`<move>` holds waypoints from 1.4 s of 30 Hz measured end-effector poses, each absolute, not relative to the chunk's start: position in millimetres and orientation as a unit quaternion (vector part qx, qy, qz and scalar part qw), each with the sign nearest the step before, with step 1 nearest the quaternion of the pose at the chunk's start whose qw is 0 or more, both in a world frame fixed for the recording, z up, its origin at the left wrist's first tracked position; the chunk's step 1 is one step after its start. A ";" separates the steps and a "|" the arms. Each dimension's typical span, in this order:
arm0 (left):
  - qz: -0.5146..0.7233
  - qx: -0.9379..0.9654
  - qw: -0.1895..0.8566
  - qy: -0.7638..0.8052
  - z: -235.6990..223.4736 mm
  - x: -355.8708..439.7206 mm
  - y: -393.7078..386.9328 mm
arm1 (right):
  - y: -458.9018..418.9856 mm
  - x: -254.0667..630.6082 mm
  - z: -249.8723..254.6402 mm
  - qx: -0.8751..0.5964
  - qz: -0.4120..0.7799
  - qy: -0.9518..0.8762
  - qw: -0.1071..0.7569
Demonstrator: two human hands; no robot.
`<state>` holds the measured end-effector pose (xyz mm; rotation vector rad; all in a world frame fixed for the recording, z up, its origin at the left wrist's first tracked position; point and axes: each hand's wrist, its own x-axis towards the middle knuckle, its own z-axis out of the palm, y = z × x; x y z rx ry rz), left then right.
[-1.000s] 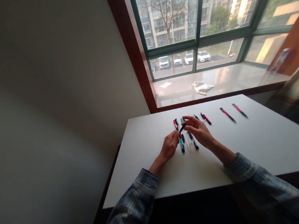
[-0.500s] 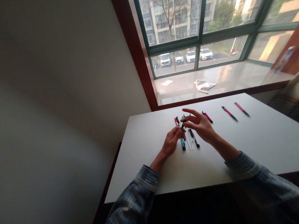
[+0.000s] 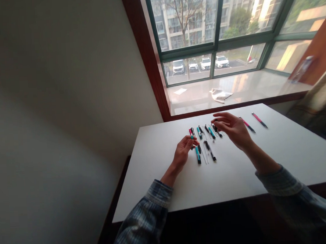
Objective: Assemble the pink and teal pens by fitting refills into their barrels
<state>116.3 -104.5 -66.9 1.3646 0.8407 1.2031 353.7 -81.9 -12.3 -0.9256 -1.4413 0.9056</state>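
My left hand (image 3: 182,151) is closed in a pinch round a teal-and-black pen part (image 3: 192,137), held over the left side of the scattered pieces. Raised to the right of it, my right hand (image 3: 237,132) has its thumb and fingers bent together on a small black pen part (image 3: 216,120), mostly hidden by the fingers. Between and below the hands lie taken-apart pens: a teal barrel (image 3: 198,156), another teal barrel (image 3: 212,133), a black pen piece (image 3: 206,145) and thin white refills (image 3: 205,153). A red pen piece (image 3: 190,131) lies just beyond my left fingers.
Two whole red-and-black pens, one (image 3: 259,120) at the far right and another (image 3: 247,124) partly behind my right hand, lie on the white table (image 3: 222,184). Behind the table is a window sill (image 3: 195,101) with a crumpled white wrapper (image 3: 220,95). A wall (image 3: 68,105) stands at left.
My right hand has pulled away from my left, moving right with the small black part. My left hand keeps the teal-and-black part, now turned more upright. The view has shifted slightly.
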 end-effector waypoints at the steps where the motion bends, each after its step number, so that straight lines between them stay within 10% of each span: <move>1: 0.510 0.565 0.544 0.353 -67.3 116.2 -104.0 | -84.6 364.4 -23.9 -0.431 0.355 -0.635 0.534; 8: 0.503 0.549 0.563 0.358 -65.5 118.9 -104.8 | -106.0 402.6 -83.0 -0.534 0.192 -0.757 0.323; 17: 0.505 0.529 0.567 0.379 -63.2 115.5 -102.6 | -105.1 430.8 -66.3 -0.422 0.359 -0.802 0.223; 34: 0.491 0.532 0.575 0.381 -65.8 118.1 -102.5 | -84.8 405.2 -76.7 -0.456 0.245 -0.804 0.293; 42: 0.512 0.537 0.575 0.345 -64.9 121.1 -104.4 | -101.0 342.5 -58.3 -0.433 0.361 -0.671 0.481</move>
